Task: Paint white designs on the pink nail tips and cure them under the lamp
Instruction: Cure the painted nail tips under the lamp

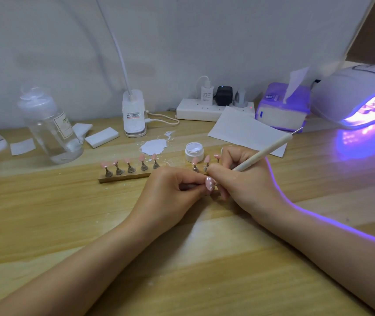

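Pink nail tip (pixel 209 183) w/ white dots sits just in front of the wooden holder strip (pixel 122 177), pinched between left hand (pixel 173 190) thumb & forefinger. Right hand (pixel 241 179) fingers curl round a dotting pen (pixel 261 153), working end at the tip, hidden by fingers. Step, I'd say: dotting the design, mid-way. Next likely calls for steady small touches, then carrying the tip to the lit UV lamp (pixel 355 96), well right of the strip. Count: approx. 8 tips standing on the strip (5 left group, 3 by the right hand, partly hidden), 1 in hand; 1 open white gel pot (pixel 194 151) just behind the strip.
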`<state>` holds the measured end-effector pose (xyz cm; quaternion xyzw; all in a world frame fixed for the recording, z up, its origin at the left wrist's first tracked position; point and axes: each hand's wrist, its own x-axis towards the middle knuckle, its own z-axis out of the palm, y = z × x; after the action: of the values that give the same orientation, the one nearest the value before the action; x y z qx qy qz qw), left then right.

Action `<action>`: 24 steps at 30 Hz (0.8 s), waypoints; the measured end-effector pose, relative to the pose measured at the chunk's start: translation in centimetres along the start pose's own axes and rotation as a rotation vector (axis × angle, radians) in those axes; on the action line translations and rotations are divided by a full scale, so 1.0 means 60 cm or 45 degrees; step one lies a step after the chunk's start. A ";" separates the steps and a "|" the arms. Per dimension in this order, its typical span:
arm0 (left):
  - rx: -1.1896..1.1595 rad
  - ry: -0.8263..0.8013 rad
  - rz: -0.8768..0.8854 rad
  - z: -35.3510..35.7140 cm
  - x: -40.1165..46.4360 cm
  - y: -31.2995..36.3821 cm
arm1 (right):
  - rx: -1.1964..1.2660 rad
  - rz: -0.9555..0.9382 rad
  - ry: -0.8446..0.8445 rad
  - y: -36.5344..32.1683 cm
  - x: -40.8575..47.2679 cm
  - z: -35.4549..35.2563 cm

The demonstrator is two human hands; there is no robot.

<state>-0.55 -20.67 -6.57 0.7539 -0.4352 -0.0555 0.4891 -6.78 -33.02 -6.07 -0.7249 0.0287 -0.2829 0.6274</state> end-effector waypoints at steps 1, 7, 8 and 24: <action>0.000 0.002 0.004 0.000 0.000 0.000 | 0.003 0.003 0.000 0.000 0.000 0.000; -0.020 -0.021 0.008 0.000 0.001 0.001 | 0.009 -0.009 -0.002 0.000 0.000 0.000; -0.015 -0.021 0.014 0.000 0.001 0.001 | 0.008 -0.006 -0.002 0.000 0.000 0.000; -0.019 0.005 -0.003 0.001 0.001 0.001 | 0.018 0.007 0.018 0.002 0.002 0.001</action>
<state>-0.57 -20.77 -6.53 0.7507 -0.4331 -0.0578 0.4955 -6.62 -33.05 -6.16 -0.7184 0.0331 -0.2864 0.6330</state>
